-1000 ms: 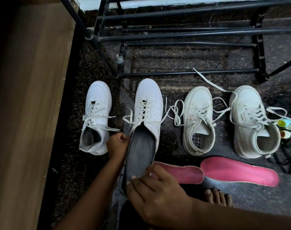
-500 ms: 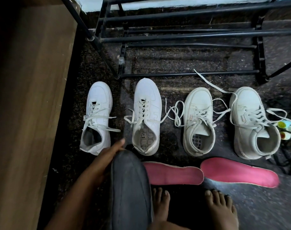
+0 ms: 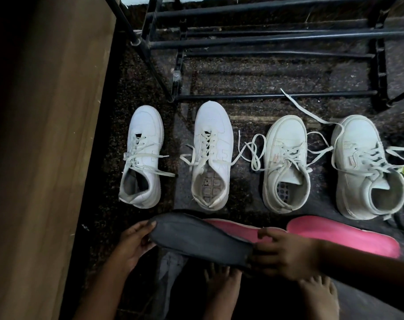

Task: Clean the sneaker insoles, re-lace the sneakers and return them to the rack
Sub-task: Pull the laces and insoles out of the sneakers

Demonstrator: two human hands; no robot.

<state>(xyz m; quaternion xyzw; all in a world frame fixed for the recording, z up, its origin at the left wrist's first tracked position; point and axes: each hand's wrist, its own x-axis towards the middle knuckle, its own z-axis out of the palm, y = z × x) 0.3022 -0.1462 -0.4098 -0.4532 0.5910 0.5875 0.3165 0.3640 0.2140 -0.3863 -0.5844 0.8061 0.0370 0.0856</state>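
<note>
Grey insole (image 3: 201,241) out of its sneaker, held low and near me over the floor.
My left fingers (image 3: 141,229) grip one end and my right fingers (image 3: 268,234) pinch the other. Two pink insoles (image 3: 341,236) lie just beyond it. The leftmost sneaker (image 3: 142,158) seems to keep its insole. By my judgement, cleaning, lacing and the far rack (image 3: 265,40) are all left to do.
</note>
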